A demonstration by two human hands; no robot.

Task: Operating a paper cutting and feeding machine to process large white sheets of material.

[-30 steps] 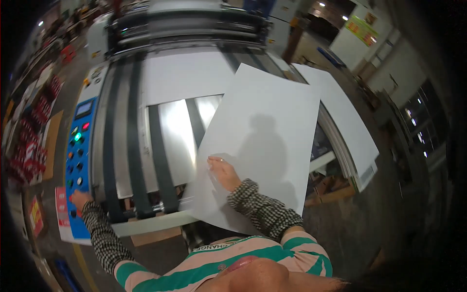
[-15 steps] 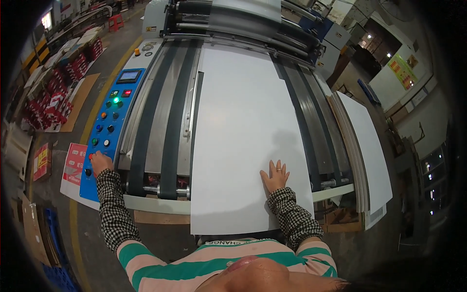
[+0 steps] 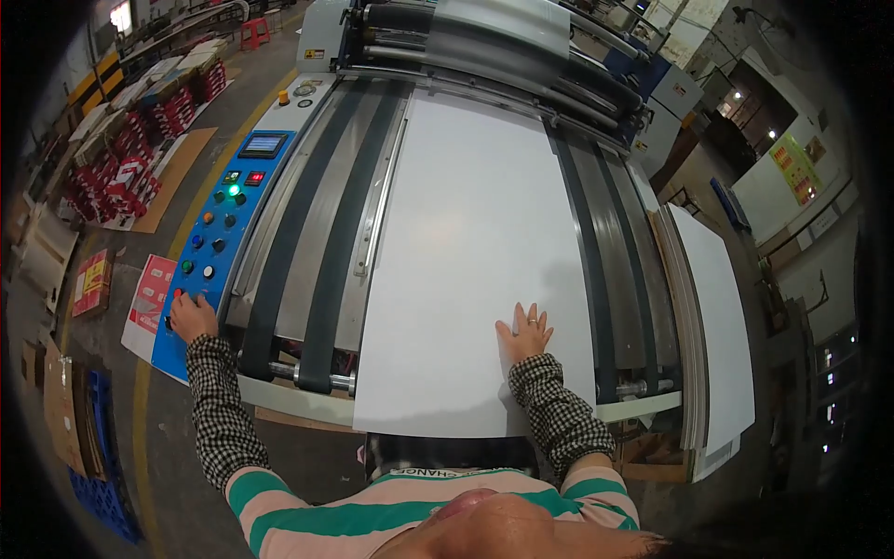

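A large white sheet (image 3: 466, 279) lies lengthwise on the belts of a feeding machine, its near edge hanging past the front bar toward me. My right hand (image 3: 525, 335) rests flat on the sheet near its right side, fingers spread, a ring on one finger. At the blue control panel (image 3: 209, 219) on the left, my left hand (image 3: 195, 318) has its fingers bent at the red button (image 3: 178, 293); the hand partly covers the panel's lower end. Toward the rollers (image 3: 494, 70), a small step along the right edge shows two sheets overlapping.
Dark conveyor belts (image 3: 354, 214) run on both sides of the sheet. A stack of white board (image 3: 717, 307) stands right of the machine. Stacked red-and-white goods (image 3: 140, 158), flattened cardboard (image 3: 175, 182) and a blue pallet (image 3: 102, 484) lie on the left floor. A red stool (image 3: 253, 35) stands farther back.
The near sheet has slid slightly forward, and the step at its left edge no longer shows. My right hand stays flat on it, and my left hand stays at the red button. The view shifted slightly.
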